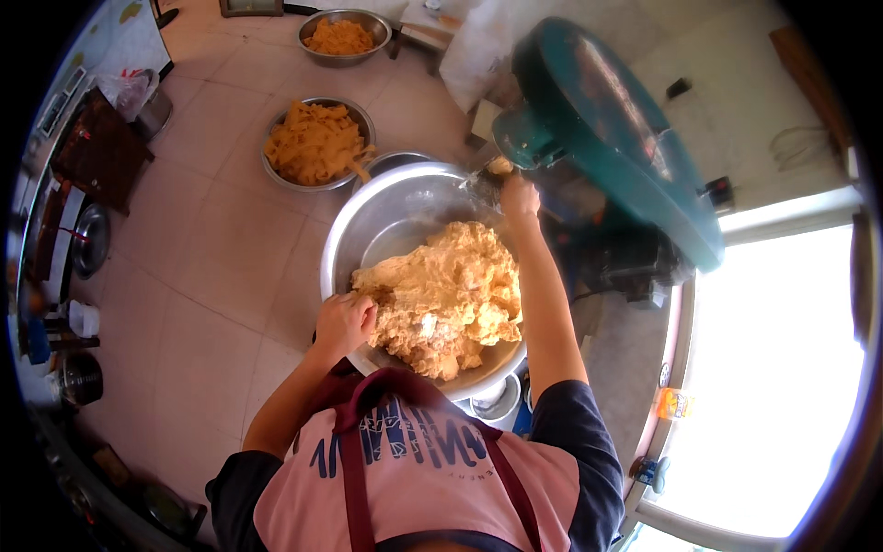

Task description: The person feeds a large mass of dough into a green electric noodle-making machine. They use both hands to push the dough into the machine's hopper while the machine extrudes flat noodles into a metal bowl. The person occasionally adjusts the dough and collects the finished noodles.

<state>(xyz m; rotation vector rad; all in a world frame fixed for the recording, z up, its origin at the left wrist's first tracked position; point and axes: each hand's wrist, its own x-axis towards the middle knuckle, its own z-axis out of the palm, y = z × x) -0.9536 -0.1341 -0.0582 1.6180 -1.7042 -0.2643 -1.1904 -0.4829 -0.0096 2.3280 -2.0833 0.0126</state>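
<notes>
A large metal basin (338, 244) sits in front of me, holding a big lumpy mass of yellowish dough (451, 294). My left hand (347, 322) is closed over the basin's left rim, with its knuckles against the dough's edge. My right arm reaches across the basin's right side. At the far right rim, my right hand (521, 197) is closed beside the outlet of a green machine (589, 120). What its fingers grip is hidden. A small piece of dough (499, 166) shows at the outlet, just beyond that hand.
Beyond the basin stand a metal bowl (368, 124) of wide orange-yellow strips and a farther bowl (382, 51) of thinner shreds. A small bucket (497, 400) is tucked under the near rim. A brown wooden stool (103, 152) stands at left; a bright window (782, 368) fills the right.
</notes>
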